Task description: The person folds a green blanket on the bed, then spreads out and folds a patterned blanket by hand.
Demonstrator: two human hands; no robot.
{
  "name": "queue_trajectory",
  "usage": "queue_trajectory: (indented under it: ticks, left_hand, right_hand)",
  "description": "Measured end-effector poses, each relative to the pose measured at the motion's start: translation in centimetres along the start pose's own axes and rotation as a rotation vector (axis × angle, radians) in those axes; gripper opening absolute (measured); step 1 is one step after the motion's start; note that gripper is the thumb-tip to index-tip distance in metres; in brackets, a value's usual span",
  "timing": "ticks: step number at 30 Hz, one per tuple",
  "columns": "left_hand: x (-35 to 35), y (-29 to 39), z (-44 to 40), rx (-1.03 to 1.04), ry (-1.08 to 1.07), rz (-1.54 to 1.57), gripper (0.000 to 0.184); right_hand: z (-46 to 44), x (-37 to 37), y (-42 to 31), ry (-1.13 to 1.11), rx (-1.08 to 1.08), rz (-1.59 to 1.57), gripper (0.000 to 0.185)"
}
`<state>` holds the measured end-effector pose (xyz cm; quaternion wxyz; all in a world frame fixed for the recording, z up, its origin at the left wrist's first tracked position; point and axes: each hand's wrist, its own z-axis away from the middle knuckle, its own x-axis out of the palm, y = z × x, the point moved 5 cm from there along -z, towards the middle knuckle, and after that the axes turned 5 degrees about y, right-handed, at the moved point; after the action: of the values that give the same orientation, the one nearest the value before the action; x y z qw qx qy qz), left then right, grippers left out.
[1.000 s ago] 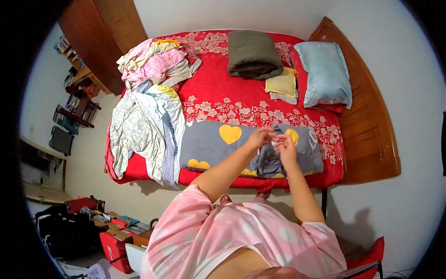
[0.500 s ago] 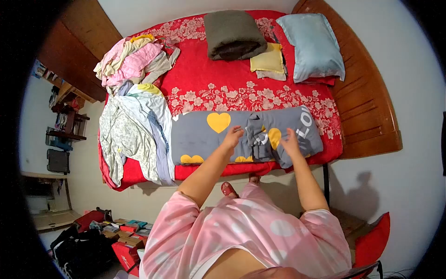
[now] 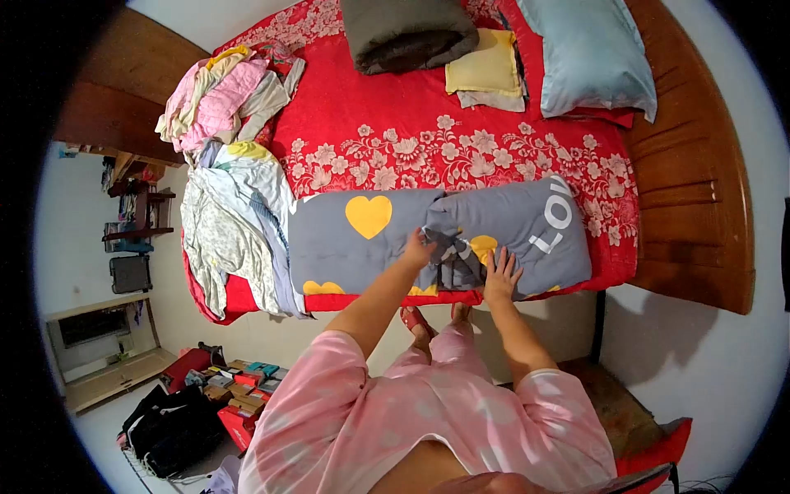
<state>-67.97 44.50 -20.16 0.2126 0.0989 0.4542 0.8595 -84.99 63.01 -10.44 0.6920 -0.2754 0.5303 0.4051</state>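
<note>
A grey quilt (image 3: 329, 247) with yellow hearts and white lettering lies folded into a long, thick strip along the bed's near edge. Near its middle, the two folded halves meet at a rumpled patch of cloth. My left hand (image 3: 419, 249) is at the left side of that patch, its fingers curled onto the bunched fabric. On the right half, beside a yellow heart, my right hand (image 3: 500, 278) lies flat with fingers spread, pressing on the quilt. Its palm rests close to the quilt's near edge.
The bed has a red floral sheet (image 3: 321, 107). Piled clothes (image 3: 230, 214) lie left of the quilt. Farther back are a rolled dark blanket (image 3: 403, 33), a yellow cushion (image 3: 485, 62) and a blue pillow (image 3: 588, 58). A wooden headboard (image 3: 691, 165) stands at right.
Both hands have come down onto the quilt; the right one now lies flat on it. The right half of the quilt looks flatter and more spread out. The view has shifted slightly.
</note>
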Motion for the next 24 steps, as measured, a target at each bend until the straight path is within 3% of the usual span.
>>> queue_trajectory:
  ticks: [1,4,7,10,13,15,17,20,22,24]
  left_hand:
    - [0.4,-2.5,-2.0,0.061,-0.07,0.058,0.077]
    - [1.4,-1.3,-1.2,0.021,0.127,-0.229,0.063]
    - [2.2,2.0,0.5,0.014,0.203,-0.431,0.058]
    - [3.2,6.8,2.6,-0.058,0.149,-0.608,0.06]
    - [5.9,10.9,4.9,-0.009,0.031,-0.144,0.046]
    - [7.4,11.1,4.7,-0.038,-0.082,-0.051,0.035]
    - [9.6,14.4,7.4,-0.101,-0.164,0.038,0.027]
    - [12.3,17.0,9.6,0.145,-0.266,-0.547,0.032]
    - [14.7,18.1,13.0,0.036,-0.256,-0.099,0.038]
    - [15.5,19.8,15.1,-0.084,-0.31,0.292,0.046]
  right_hand:
    - [-0.7,1.5,0.2,0.072,-0.022,0.06,0.089]
    - [-2.8,4.0,1.2,0.232,-0.115,0.006,0.072]
    - [-4.5,0.0,3.3,-0.003,-0.115,-0.26,0.055]
    - [-6.3,-3.5,6.4,-0.032,-0.106,-0.524,0.039]
    - [-6.8,-8.0,10.8,0.125,0.061,-0.831,0.046]
    - [-6.9,-11.4,13.3,0.244,0.172,-1.026,0.049]
    - [-5.0,-20.5,14.0,0.307,0.357,-1.301,0.049]
    - [-5.6,-24.9,14.2,0.397,0.298,-1.498,0.046]
    - [-7.0,-23.1,13.0,0.495,0.175,-1.244,0.048]
    - [-3.7,-26.7,8.0,0.438,0.209,-1.118,0.051]
